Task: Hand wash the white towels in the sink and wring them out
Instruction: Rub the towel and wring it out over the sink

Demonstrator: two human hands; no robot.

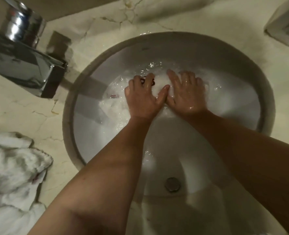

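well, both hands are down in the water: the left hand [143, 97] curls into the towel [157, 85], the right hand [184, 94] presses it with spread fingers. it lies soaking in the sink [252, 92], more towels [13, 172] on the counter [21, 109].

Dim washroom counter of pale veined stone

A cream marble countertop [43, 119] with brownish veins and fine cracks fills the scene, in low warm light with soft shadows. At the far left stands a chrome tap [21, 53], its polished body catching bright reflections and its squared spout reaching out to the right. In the far right corner sits a pale boxy object [286, 29], too blurred to identify.
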